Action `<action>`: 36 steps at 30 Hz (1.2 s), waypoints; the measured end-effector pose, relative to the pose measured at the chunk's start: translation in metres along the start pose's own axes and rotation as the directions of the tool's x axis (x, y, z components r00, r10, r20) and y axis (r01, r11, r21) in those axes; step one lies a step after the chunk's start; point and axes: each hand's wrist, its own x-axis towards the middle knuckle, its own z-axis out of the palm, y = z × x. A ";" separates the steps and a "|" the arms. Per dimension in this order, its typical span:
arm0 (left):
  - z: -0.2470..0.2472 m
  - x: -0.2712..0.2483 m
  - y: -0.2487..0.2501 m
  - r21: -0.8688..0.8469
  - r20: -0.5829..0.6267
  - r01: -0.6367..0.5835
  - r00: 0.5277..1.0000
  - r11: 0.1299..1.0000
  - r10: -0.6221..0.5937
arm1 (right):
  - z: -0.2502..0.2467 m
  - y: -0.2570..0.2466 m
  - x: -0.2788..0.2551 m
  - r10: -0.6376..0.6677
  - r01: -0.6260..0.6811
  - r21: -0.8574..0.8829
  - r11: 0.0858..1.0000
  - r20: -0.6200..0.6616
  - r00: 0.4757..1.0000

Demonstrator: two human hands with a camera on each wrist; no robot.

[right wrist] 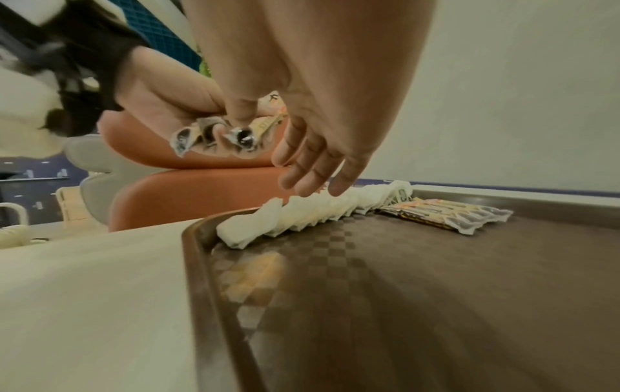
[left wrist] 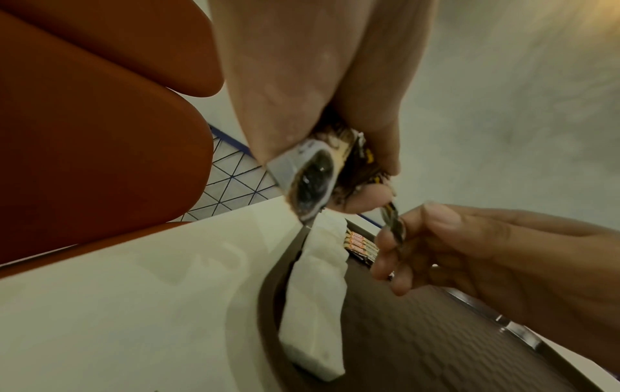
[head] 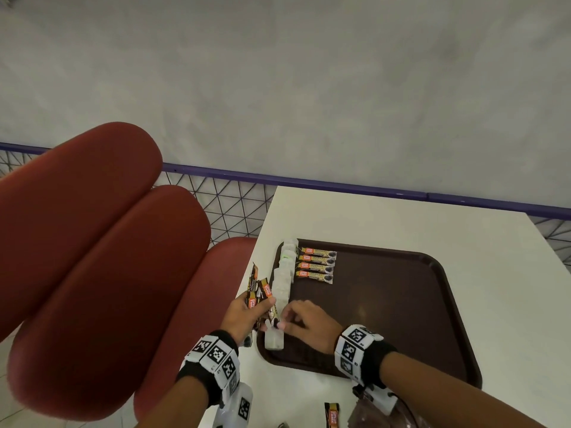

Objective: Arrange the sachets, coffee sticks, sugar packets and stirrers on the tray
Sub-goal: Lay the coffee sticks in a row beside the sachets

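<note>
Tray [head: 386, 304]: we log a dark brown checker-textured tray flat on the white table [head: 401, 220]; it serves as our landmark below.
White sachets [head: 282, 288]: we count one overlapping row along the tray's left rim, running from the far-left corner to the near-left corner, partly lapping over the rim.
Placed coffee sticks [head: 316, 265]: we see four orange-and-black sticks lying side by side on the tray floor in its far-left corner, touching the sachet row.
Left hand [head: 244, 316]: we note it over the table just outside the tray's left rim, fingers curled round a fanned bundle of coffee sticks [head: 258, 291]; grasp firm.
Right hand [head: 309, 322]: we note it above the tray's near-left area; thumb and forefinger pinch the lower end of one stick [head: 273, 316] of that bundle, other fingers loosely extended over the sachets.
Loose stick [head: 332, 413]: one more coffee stick lies on the table near the tray's front rim.
Clear wrapper [head: 370, 412]: crumpled plastic beside that stick, contents unclear to us.
Red seats [head: 92, 242]: padded chairs to the left of the tray, off the table.
</note>
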 end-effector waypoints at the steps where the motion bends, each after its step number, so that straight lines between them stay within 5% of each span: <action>1: 0.002 0.001 0.000 0.000 0.005 0.002 1.000 1.000 -0.002 | 0.001 -0.002 -0.001 0.007 -0.007 0.008 1.000 0.016 1.000; 16: 0.023 0.008 0.002 -0.041 0.079 0.062 0.995 0.997 -0.059 | -0.019 0.026 -0.007 0.224 -0.162 0.410 0.897 -0.108 0.969; 21: 0.014 0.006 -0.003 -0.017 0.081 0.099 0.992 0.995 -0.097 | -0.032 0.045 0.002 0.419 -0.212 0.591 0.778 -0.237 0.877; 24: 0.002 0.007 -0.009 -0.043 0.053 0.099 0.994 0.994 -0.096 | -0.040 0.062 0.005 0.479 -0.281 0.514 0.811 -0.307 0.823; 29: -0.011 0.004 -0.010 -0.074 0.004 0.097 0.995 0.993 -0.097 | -0.053 0.072 0.011 0.543 -0.486 0.259 0.834 -0.238 0.805; 36: -0.021 0.005 -0.016 -0.117 -0.048 0.118 0.991 0.986 -0.124 | -0.053 0.073 0.025 0.582 -0.568 0.140 0.811 -0.290 0.759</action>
